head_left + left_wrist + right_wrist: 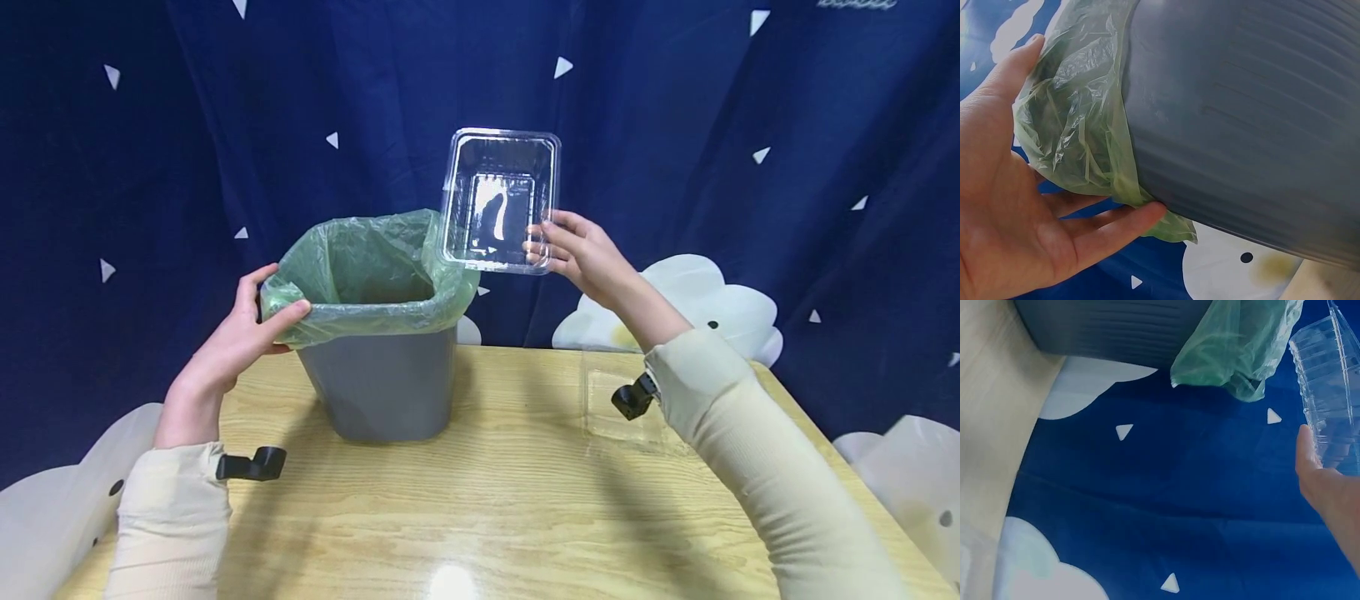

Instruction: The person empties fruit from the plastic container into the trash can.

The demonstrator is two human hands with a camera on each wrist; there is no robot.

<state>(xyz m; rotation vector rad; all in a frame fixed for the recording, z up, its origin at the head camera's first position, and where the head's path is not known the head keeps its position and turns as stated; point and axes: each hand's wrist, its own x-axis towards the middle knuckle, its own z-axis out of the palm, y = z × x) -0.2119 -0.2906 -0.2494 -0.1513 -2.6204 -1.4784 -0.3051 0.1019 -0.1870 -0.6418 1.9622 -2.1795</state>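
A grey trash bin (382, 383) stands on the table, its mouth lined with a green plastic bag (367, 317) folded over the rim. At the bin's left corner my left hand (236, 333) grips the lined rim, its thumb and fingers spread around the bag; the left wrist view shows a fingertip touching the grey wall. Up at the bin's right, my right hand (581, 254) holds a clear plastic container (501, 200) by its lower right edge. The container is tilted with its inside facing me, and overlaps the bag's right edge in the head view. The bin's bottom inside is hidden.
A clear, flat plastic piece (618, 408), faint against the wood, lies on the table (450, 508) at the right, partly behind my right forearm. A dark blue curtain (637, 125) with white triangles and flower shapes hangs behind the table's back edge.
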